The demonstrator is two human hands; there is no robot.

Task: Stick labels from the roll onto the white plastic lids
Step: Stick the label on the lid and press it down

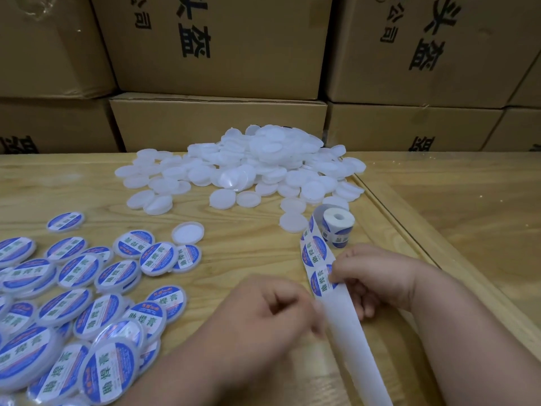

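A heap of plain white plastic lids point(251, 165) lies at the back middle of the wooden table point(234, 253). The label roll point(336, 227) stands to its right, and its strip point(316, 259) of blue round labels runs toward me. My right hand point(377, 276) pinches the edge of the nearest label point(322, 284) on the strip. My left hand point(269, 315) holds the bare white backing point(348, 326) just below that label, fingers curled. Many labelled lids point(87, 303) are spread over the left of the table.
Stacked brown cardboard boxes point(219, 54) with black print form a wall behind the table. One unlabelled lid point(187, 232) lies open side up between the two groups. A raised wooden edge point(409, 230) runs diagonally on the right.
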